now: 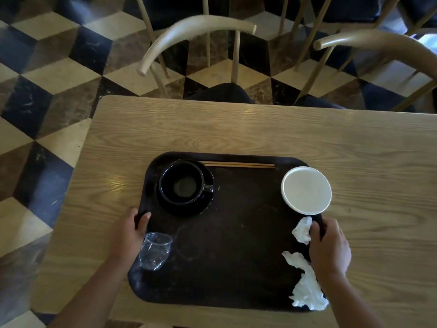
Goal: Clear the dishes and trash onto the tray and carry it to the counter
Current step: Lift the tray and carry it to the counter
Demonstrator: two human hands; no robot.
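A patterned floor (pixel 47 74) of dark, tan and cream cube-shaped tiles fills the upper and left parts of the frame. Two pale wooden chairs stand at the top: one (pixel 196 36) at upper centre and another (pixel 378 48) at upper right, both with curved backrests and dark seats pushed up to the far edge of the wooden counter (pixel 260 129). The counter takes up the middle and lower frame.

A dark rectangular tray (pixel 236 245) lies flat on the counter, lower centre. The left hand (pixel 132 230) is closed on the tray's left rim, thumb on top; the right hand (pixel 329 245) is closed on the right rim.

On the tray, a white bowl (pixel 306 190) sits at the upper right corner, slightly overhanging the rim. A black cup (pixel 181 183) stands on a black saucer (pixel 189 209) at upper left, its handle pointing right. A pair of chopsticks (pixel 238 164) lies along the far rim. A long crumpled tissue (pixel 305 285) lies at the lower right, and a smaller crumpled tissue (pixel 302 230) lies beside the right thumb. A crushed clear plastic cup (pixel 155 250) lies on its side just beside the left hand.
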